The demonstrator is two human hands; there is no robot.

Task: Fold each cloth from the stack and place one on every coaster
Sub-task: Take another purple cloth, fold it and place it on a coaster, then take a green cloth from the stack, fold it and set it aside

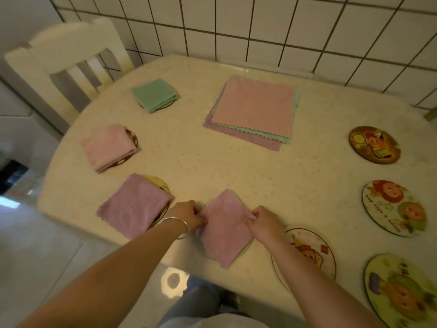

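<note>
A folded pink cloth (224, 229) lies at the table's front edge over a coaster whose rim barely shows. My left hand (188, 214) pinches its left corner and my right hand (264, 221) pinches its right corner. The stack of flat cloths (254, 110), pink on top, sits at the back middle. Folded cloths lie on three coasters along the left: a green one (155, 94), a pink one (107, 146) and a purple one (133, 204). Bare picture coasters are on the right: one (309, 253) partly under my right forearm, and others at the far right (374, 145), (393, 207), (402, 290).
The round cream table (189, 157) stands against a white tiled wall (260, 27). A white chair (68, 65) is pushed in at the back left. My legs show below the table's front edge, over a pale tiled floor.
</note>
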